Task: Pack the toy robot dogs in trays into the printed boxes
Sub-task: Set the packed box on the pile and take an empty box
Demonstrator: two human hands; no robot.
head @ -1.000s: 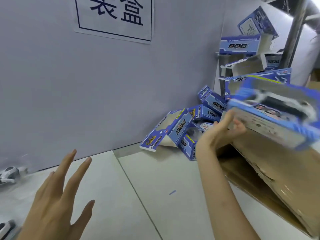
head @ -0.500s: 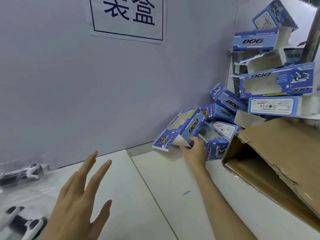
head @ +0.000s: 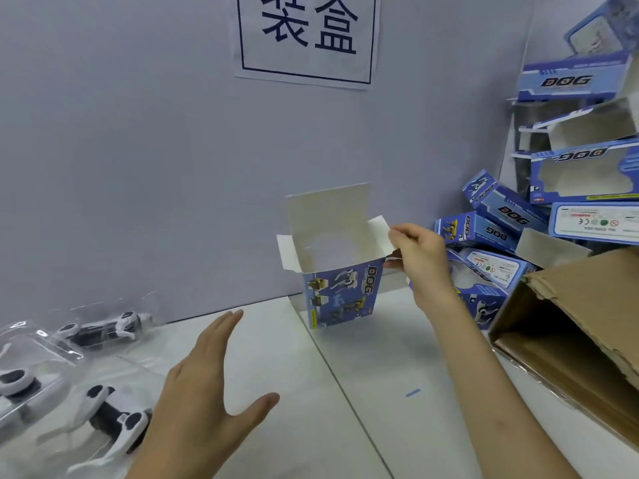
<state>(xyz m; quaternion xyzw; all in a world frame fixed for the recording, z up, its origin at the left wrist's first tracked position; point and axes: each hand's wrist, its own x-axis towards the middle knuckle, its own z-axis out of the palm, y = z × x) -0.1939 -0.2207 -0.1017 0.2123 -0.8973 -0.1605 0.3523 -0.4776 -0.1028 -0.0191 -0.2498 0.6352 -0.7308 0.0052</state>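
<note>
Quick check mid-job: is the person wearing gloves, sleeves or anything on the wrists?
No. The left hand and right hand are both bare: no gloves, rings, watch or bands show. The right forearm is bare too, with no sleeve in view.

Top edge crops the wall sign; side edges crop the cardboard carton and toy robot dogs.

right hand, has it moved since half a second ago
Yes: the right hand has come away leftward from the box pile, now gripping an open box upright.
</note>
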